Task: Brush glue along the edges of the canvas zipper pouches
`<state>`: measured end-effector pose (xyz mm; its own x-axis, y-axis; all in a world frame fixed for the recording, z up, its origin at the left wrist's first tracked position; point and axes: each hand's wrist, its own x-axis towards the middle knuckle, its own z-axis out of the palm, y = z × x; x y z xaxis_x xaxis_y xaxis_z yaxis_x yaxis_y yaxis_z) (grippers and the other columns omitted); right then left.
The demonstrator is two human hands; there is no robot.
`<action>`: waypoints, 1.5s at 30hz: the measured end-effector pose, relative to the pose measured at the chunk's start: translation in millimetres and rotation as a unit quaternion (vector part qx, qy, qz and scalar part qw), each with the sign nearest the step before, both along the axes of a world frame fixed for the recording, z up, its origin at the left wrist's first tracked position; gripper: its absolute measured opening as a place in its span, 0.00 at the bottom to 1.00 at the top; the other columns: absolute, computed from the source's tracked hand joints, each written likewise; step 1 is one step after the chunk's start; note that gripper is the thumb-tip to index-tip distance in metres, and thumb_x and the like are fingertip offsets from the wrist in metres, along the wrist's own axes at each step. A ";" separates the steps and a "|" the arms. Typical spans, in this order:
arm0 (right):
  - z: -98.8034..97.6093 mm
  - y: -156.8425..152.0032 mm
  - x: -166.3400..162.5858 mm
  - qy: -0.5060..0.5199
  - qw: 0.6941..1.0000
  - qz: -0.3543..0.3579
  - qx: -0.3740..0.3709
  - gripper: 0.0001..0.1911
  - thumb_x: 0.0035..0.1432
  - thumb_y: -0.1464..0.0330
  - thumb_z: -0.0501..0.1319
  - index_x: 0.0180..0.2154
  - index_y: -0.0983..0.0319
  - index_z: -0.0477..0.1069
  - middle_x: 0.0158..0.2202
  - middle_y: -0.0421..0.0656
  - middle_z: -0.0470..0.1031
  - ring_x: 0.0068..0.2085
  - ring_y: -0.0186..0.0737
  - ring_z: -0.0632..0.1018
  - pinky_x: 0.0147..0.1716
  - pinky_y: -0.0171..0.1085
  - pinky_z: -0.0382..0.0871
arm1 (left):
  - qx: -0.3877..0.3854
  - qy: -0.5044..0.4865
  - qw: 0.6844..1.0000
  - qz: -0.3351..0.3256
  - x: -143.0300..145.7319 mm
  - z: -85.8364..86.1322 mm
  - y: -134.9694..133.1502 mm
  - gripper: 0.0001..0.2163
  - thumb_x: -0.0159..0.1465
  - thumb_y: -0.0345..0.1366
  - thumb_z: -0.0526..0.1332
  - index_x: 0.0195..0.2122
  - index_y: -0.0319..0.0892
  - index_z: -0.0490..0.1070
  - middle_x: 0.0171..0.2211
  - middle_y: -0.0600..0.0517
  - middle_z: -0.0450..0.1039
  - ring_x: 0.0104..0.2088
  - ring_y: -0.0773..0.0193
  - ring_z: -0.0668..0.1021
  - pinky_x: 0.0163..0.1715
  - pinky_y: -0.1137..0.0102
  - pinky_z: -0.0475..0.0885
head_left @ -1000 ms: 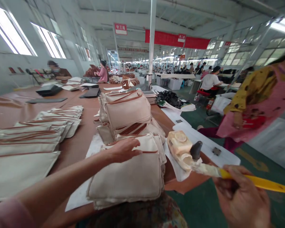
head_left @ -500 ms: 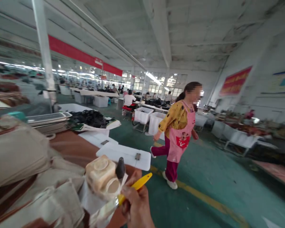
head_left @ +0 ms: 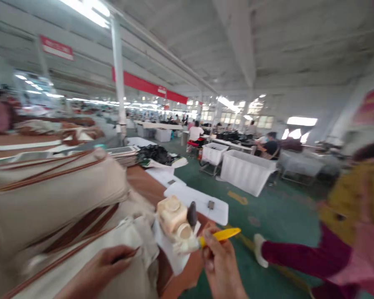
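My right hand [head_left: 221,259] grips a paintbrush by its yellow handle [head_left: 222,235]. The brush's pale bristles [head_left: 183,246] lie by the mouth of a stained cream plastic container [head_left: 173,214], and whether they touch it I cannot tell. Behind that container a dark, rounded tip [head_left: 192,214] sticks up. My left hand [head_left: 107,263] is over the cream fabric pieces [head_left: 124,232] with brown edging, its thumb and fingers pressed together. Something small and brown may be between the fingertips, too blurred to name. Under the container, white paper [head_left: 176,263] lies on the brown table surface [head_left: 143,182].
White boards with metal hinges [head_left: 202,201] overhang the table's right edge. Black scraps [head_left: 158,153] fill a bin beyond. A large stack of cream pieces [head_left: 56,187] rises at left. A person in a pink apron [head_left: 361,232] is close on the right; white bins [head_left: 246,170] stand behind.
My view has swung left. My left hand has come into sight over the fabric. The brush has moved nearer the container's mouth. The person in the apron is now nearer the right edge.
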<state>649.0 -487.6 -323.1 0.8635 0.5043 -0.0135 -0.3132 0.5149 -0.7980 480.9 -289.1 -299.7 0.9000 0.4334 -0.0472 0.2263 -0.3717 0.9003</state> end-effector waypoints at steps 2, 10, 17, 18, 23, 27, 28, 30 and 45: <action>-0.5 -3.2 -3.9 -0.015 1.000 0.015 0.001 0.22 0.46 0.60 0.76 0.34 0.61 0.65 0.18 0.30 0.57 0.19 0.25 0.54 0.16 0.24 0.47 | -0.093 0.030 0.995 0.022 -25.4 -3.9 4.8 0.15 0.62 0.47 0.64 0.42 0.41 0.79 0.37 0.53 0.79 0.37 0.59 0.78 0.38 0.68 0.71; 7.0 8.4 -23.4 -0.140 0.988 0.059 -0.043 0.16 0.53 0.59 0.72 0.30 0.62 0.69 0.21 0.36 0.64 0.19 0.27 0.61 0.16 0.26 0.54 | -0.204 0.017 0.978 0.032 -39.3 2.8 -18.8 0.18 0.60 0.45 0.66 0.46 0.39 0.78 0.38 0.50 0.79 0.34 0.64 0.74 0.35 0.73 0.66; 4.9 36.2 -24.4 -0.379 0.920 0.055 -0.077 0.09 0.61 0.63 0.65 0.31 0.61 0.72 0.26 0.39 0.68 0.25 0.34 0.69 0.25 0.32 0.65 | -0.217 0.015 0.976 0.013 -42.5 10.8 -29.6 0.19 0.60 0.46 0.65 0.47 0.39 0.78 0.39 0.50 0.79 0.35 0.63 0.75 0.35 0.73 0.66; 7.5 38.4 -22.4 -0.414 0.905 0.040 -0.088 0.10 0.61 0.63 0.65 0.30 0.61 0.72 0.25 0.39 0.68 0.26 0.35 0.70 0.26 0.33 0.65 | -0.228 0.020 0.973 0.015 -43.3 10.9 -30.2 0.19 0.60 0.46 0.65 0.47 0.39 0.78 0.39 0.49 0.79 0.34 0.63 0.75 0.34 0.73 0.66; 19.9 37.0 -23.1 -0.407 0.909 -0.013 -0.093 0.11 0.62 0.62 0.64 0.30 0.60 0.70 0.24 0.37 0.66 0.24 0.33 0.67 0.22 0.32 0.61 | -0.257 0.035 0.965 0.033 -44.5 9.9 -32.7 0.22 0.61 0.49 0.64 0.49 0.39 0.76 0.39 0.48 0.78 0.34 0.61 0.76 0.32 0.72 0.67; 18.6 36.3 -27.0 -0.449 0.890 0.015 -0.075 0.09 0.60 0.63 0.64 0.30 0.61 0.71 0.25 0.39 0.69 0.25 0.35 0.70 0.25 0.34 0.64 | -0.193 0.048 0.980 0.015 -42.0 13.1 -38.9 0.18 0.63 0.48 0.62 0.47 0.41 0.77 0.39 0.51 0.77 0.35 0.62 0.75 0.33 0.73 0.66; 17.2 35.7 -24.4 -0.468 0.880 0.006 -0.079 0.08 0.61 0.64 0.64 0.31 0.61 0.72 0.25 0.40 0.70 0.26 0.36 0.70 0.26 0.34 0.65 | -0.158 0.044 0.986 0.011 -42.0 14.1 -41.6 0.17 0.64 0.48 0.61 0.46 0.41 0.77 0.39 0.51 0.76 0.36 0.63 0.75 0.35 0.73 0.66; 13.9 32.0 -15.4 -0.465 0.880 -0.014 -0.098 0.08 0.62 0.65 0.64 0.32 0.61 0.71 0.26 0.39 0.69 0.26 0.35 0.70 0.27 0.34 0.65 | -0.059 0.027 0.998 0.008 -43.9 15.0 -48.4 0.15 0.67 0.47 0.59 0.42 0.40 0.78 0.38 0.51 0.74 0.37 0.63 0.74 0.37 0.73 0.66; 26.1 -17.1 -31.4 -0.300 0.928 0.220 -0.018 0.07 0.60 0.65 0.66 0.30 0.60 0.73 0.27 0.40 0.65 0.26 0.35 0.68 0.24 0.32 0.65 | 0.537 -0.019 0.843 0.018 -64.3 12.2 -101.9 0.15 0.72 0.40 0.53 0.28 0.43 0.68 0.25 0.53 0.69 0.23 0.67 0.68 0.22 0.69 0.57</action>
